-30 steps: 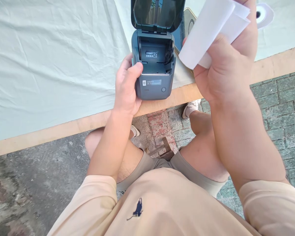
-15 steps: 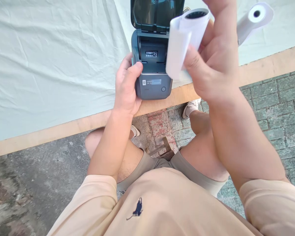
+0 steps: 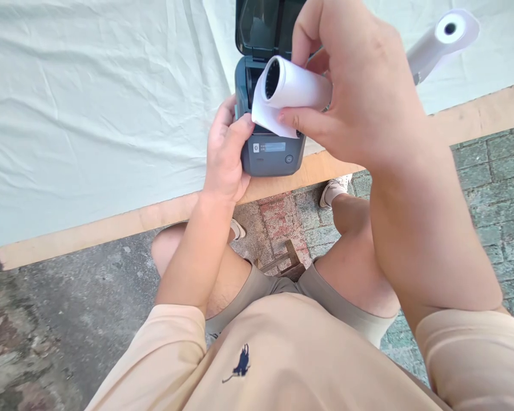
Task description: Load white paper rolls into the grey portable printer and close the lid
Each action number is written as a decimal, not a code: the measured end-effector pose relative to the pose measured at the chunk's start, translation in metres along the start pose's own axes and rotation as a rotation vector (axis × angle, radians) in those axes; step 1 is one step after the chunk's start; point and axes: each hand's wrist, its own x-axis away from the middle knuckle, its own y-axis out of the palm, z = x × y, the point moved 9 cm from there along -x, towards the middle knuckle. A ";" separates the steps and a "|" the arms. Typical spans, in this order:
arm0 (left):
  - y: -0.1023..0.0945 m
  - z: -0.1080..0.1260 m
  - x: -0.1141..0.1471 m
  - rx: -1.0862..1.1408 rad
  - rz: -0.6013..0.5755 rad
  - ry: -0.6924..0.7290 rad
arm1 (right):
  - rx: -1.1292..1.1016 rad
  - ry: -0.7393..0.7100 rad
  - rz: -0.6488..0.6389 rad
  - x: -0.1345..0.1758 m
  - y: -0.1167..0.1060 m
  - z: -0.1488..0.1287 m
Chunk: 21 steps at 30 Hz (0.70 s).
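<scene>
A dark label printer [image 3: 273,162] stands at the table's front edge with its lid [image 3: 257,28] raised. My left hand [image 3: 227,148] grips the printer's left side, thumb on the rim of the paper bay. In my right hand [image 3: 351,85] is a white paper roll [image 3: 297,85], its dark hollow core facing left. The roll lies on its side above the bay, with a loose flap of paper hanging under it toward the front. My right thumb presses on that flap. Roll and hand hide most of the bay, so I cannot tell whether the roll touches the printer inside.
Another white roll [image 3: 443,37] lies on the pale cloth [image 3: 111,103] at the upper right. The table's bare wooden edge [image 3: 98,225] runs across in front of my knees. Below is a small wooden stool [image 3: 289,260] on the paved ground.
My right hand has moved left and turned the paper roll from upright to sideways, bringing it over the printer's bay. My left hand keeps its hold on the printer.
</scene>
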 end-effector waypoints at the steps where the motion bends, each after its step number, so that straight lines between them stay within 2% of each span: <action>1: 0.000 0.000 0.001 0.002 0.003 -0.003 | -0.001 -0.008 -0.020 0.000 0.003 -0.002; 4: 0.001 0.001 0.002 -0.002 0.017 -0.013 | 0.003 0.001 -0.077 -0.001 0.009 -0.002; 10: 0.003 0.005 0.004 -0.021 0.032 0.000 | -0.044 -0.072 -0.087 0.001 0.012 -0.007; 15: 0.005 0.008 0.005 -0.062 0.056 -0.008 | 0.022 -0.103 -0.125 0.003 0.015 -0.012; 21: 0.003 0.004 0.004 -0.037 0.054 -0.016 | 0.019 -0.005 -0.083 0.008 0.002 -0.003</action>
